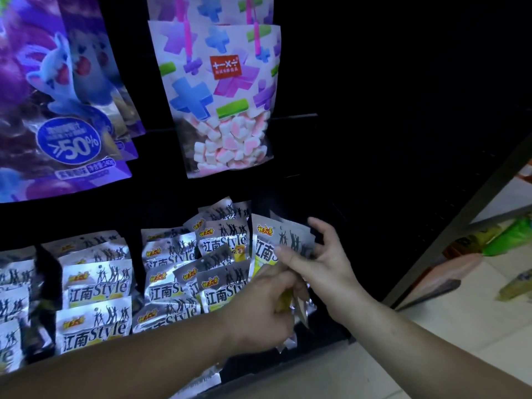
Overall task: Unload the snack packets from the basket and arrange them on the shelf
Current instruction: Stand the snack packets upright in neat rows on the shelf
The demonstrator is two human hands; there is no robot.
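Observation:
Silver snack packets [95, 286] with black dancing figures and yellow trim stand in rows on the low black shelf [288, 358]. My left hand [264, 306] grips a bunch of these packets by their lower ends, in front of the shelf's right part. My right hand [319, 254] pinches the top of one upright packet [276, 240] between thumb and fingers, just right of the stacked rows. No basket is in view.
Above the shelf hang purple bags [57, 110] with a 50% badge and a clear-bottomed marshmallow bag [221, 96] on pegs. The shelf unit's dark side panel runs down the right. Pale floor tiles and green packets [506, 237] lie at the far right.

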